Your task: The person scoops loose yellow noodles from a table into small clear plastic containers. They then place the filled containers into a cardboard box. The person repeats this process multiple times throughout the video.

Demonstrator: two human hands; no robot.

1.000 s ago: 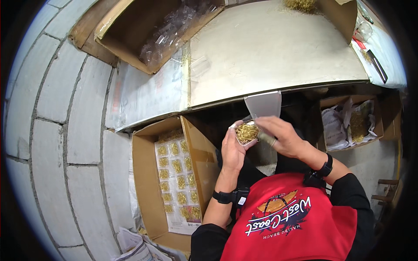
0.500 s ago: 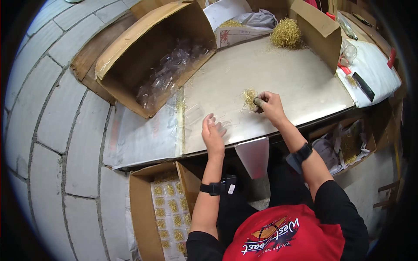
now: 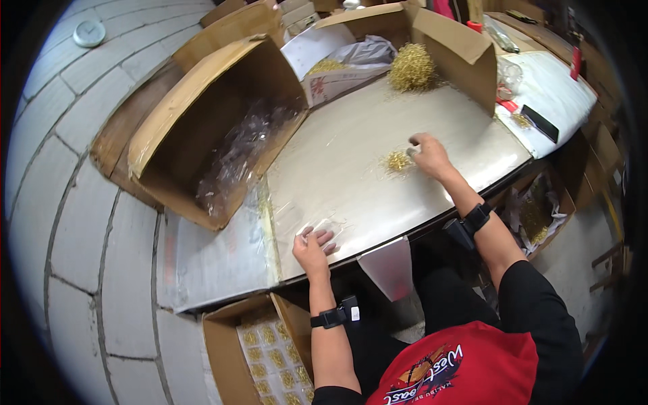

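A small heap of thin gold-coloured metal pieces (image 3: 396, 161), perhaps pins, lies on the pale metal tabletop (image 3: 344, 196). My right hand (image 3: 430, 158) hovers just right of this heap, thumb and forefinger apart, with nothing visible between them. Near the table's front edge, my left hand (image 3: 312, 250) is open, its fingers spread, beside a few thin gold pieces and clear plastic that is hard to make out. A large ball-like tangle of similar gold pieces (image 3: 412, 68) sits at the back of the table.
On its side at the left, a cardboard box (image 3: 162, 158) holds clear plastic pieces (image 3: 236, 155). Below the table, another carton (image 3: 219, 344) contains rows of clear packets with gold contents (image 3: 275, 356). A black-handled tool (image 3: 540, 124) lies at right. A round clock (image 3: 89, 33) appears upper left.
My right hand has let go of the small gold heap and drawn slightly right of it. The left hand has moved nearer the front edge. The whole view has shifted.
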